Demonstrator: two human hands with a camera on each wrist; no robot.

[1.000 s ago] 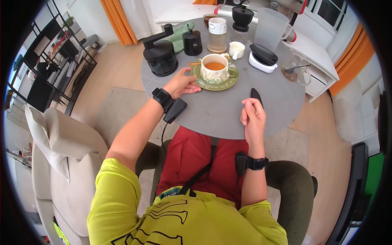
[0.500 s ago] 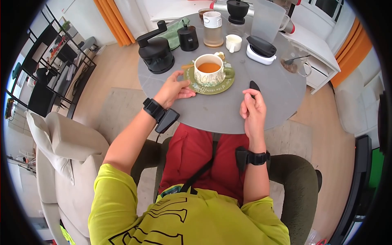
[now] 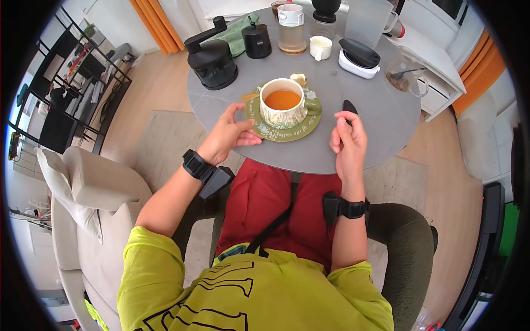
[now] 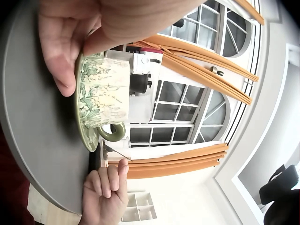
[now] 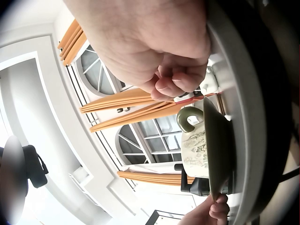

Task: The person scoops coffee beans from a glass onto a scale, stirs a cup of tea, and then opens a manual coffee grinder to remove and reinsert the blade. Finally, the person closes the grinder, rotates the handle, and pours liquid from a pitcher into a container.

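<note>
1. Grey table (image 3: 314,155): saucer (image 3: 287,134) and cup (image 3: 279,118) at near side.
2. Saucer: presumably stiff, breakable; left hand (image 3: 229,131) pinches rim.
3. Right hand (image 3: 351,138): loosely curled, apparently empty.
4. Cup: likely heavy with liquid (image 3: 282,100); best held by handle (image 3: 313,107).

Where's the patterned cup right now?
In the head view, the patterned cup stands on the green saucer towards the near edge of the table, just right of the left hand, which grips the saucer's left rim.

Left hand (image 3: 227,135) pinches; right hand (image 3: 350,140) loosely curled.
</note>
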